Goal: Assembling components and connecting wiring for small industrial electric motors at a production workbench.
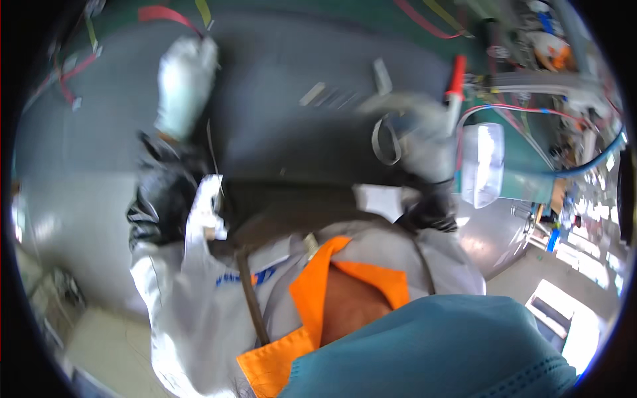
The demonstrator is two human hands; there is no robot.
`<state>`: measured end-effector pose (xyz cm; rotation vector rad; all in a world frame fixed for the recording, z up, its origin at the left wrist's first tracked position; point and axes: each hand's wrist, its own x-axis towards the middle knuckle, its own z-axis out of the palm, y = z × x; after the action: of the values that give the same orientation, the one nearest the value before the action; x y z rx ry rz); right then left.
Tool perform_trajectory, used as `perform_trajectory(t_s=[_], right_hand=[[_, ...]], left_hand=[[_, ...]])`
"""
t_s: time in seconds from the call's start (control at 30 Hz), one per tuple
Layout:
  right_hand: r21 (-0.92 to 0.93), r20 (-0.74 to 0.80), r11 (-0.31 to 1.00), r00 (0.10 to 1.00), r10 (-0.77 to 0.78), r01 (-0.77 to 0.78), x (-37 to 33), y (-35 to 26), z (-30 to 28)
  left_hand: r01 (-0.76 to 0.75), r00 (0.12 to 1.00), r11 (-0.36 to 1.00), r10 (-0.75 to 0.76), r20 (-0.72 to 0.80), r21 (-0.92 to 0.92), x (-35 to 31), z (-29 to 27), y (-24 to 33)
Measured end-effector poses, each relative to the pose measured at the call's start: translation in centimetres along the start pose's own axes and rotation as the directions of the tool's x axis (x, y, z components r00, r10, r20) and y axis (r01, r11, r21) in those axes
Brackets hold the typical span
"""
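My left hand (188,86), in a white glove, reaches to the far left of the dark grey work surface (265,73). Its fingers are closed together at the end of a red strip-like lead (166,13); the grip itself is small and blurred. My right hand (428,139), also gloved and smeared by motion, is over the right side of the surface. A pale ring-shaped band (386,140) shows at its fingers and looks held there. Just beyond that hand stands a red-and-white marker-like stick (456,86). Small pale pieces (381,76) lie between my hands.
A clear plastic container (483,164) is right of my right hand, beside red and blue tubes (584,169). A yellow strip (204,12) lies near my left fingertips. More red and yellow leads hang at the far left. Another person (554,50) is at the far right.
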<state>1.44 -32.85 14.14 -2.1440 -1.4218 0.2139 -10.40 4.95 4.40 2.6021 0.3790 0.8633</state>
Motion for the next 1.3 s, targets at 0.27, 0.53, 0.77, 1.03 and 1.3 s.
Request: perform_trajectory(t_s=[0.27,0.53,0.77,1.03,1.3], right_hand=[[0.201,-0.014,0.733,0.746,0.666,-0.650,1.9,6.2,1.2],[-0.476,-0.509,0.697,0.814,0.279,-0.536,18.5,24.9,-5.7],[0.321,-0.355,0.760,0.672,0.650,-0.565,26.0,33.4,-2.2],[0.791,-0.113,0.530,0.779,0.617,-0.305,19.4,14.4,1.7],[0.707,0.220,0.499,0.826,0.519,-0.502,8.1,-3.4,3.9]], left_hand=[[-0.069,0.995,0.881,0.092,-0.028,0.467,-4.7,-9.8,-2.7],[-0.061,0.843,0.998,0.065,0.534,-0.024,-12.5,-9.5,-0.4],[0.554,0.582,0.678,0.101,0.807,-0.484,-9.7,-15.9,0.5],[0.248,0.960,0.320,0.045,0.276,-0.914,10.4,3.9,6.6],[0.614,0.789,0.040,-0.059,0.611,-0.789,2.4,4.6,5.7]])
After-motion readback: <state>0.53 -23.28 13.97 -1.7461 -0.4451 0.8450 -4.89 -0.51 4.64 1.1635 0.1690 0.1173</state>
